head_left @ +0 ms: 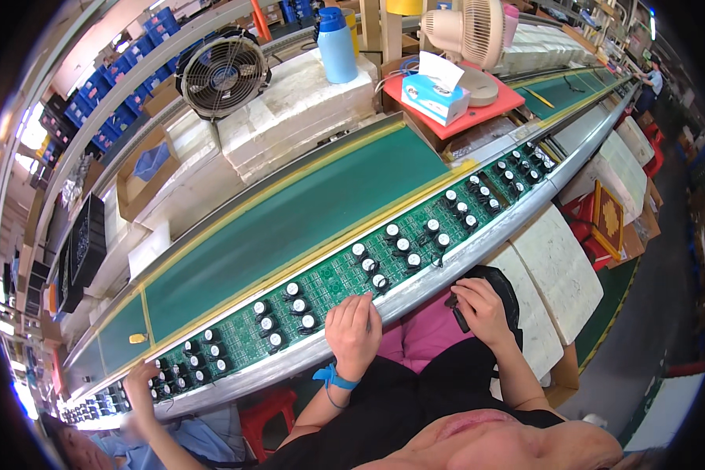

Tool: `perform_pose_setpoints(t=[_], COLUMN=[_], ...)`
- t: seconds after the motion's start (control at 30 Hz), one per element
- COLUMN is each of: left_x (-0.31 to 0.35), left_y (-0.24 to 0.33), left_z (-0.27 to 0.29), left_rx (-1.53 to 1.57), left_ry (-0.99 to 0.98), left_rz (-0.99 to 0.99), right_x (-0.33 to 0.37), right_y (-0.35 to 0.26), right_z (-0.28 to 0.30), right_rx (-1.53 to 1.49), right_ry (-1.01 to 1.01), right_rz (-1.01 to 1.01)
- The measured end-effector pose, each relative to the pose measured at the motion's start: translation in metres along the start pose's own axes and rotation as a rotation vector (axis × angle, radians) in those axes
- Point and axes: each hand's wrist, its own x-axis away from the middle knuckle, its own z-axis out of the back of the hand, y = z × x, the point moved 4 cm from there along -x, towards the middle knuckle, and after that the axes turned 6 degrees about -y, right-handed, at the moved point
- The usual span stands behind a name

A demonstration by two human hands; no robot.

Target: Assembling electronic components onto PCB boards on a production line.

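Note:
Long green circuit boards [333, 276] lie end to end on a track behind a metal rail [423, 283]. Clusters of round white-topped parts with black wires [380, 282] stand on them. My left hand [354, 333], with a blue band at the wrist, rests at the rail beside one such part. Its fingers are curled and pressed together; whatever may be between them is hidden. My right hand [482, 309] is above my lap on the near side of the rail, pinching a small dark part [458, 316] that hangs below the fingertips.
A co-worker's hand [139, 385] reaches over the boards at far left. Beyond runs a green belt [290, 207]. Behind stand a black fan [223, 74], a blue bottle [336, 47], and a tissue box [435, 95] on a red board. Pale foam slabs [552, 266] lie at right.

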Motion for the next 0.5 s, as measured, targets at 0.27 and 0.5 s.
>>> perform_pose_setpoints(t=[0.27,0.5], left_x=[-0.0030,-0.0022], left_y=[0.0023,0.0017], left_z=[-0.0003,-0.0061], left_rx=[0.004,-0.004], left_ry=[-0.010,-0.023], left_rz=[-0.006,-0.013], right_x=[-0.0028,-0.0018], right_y=[-0.0009,0.0075], right_z=[0.0052,0.0051], right_rx=[0.022,0.015], right_ry=[0.032,0.073], right_rz=[0.002,0.031])
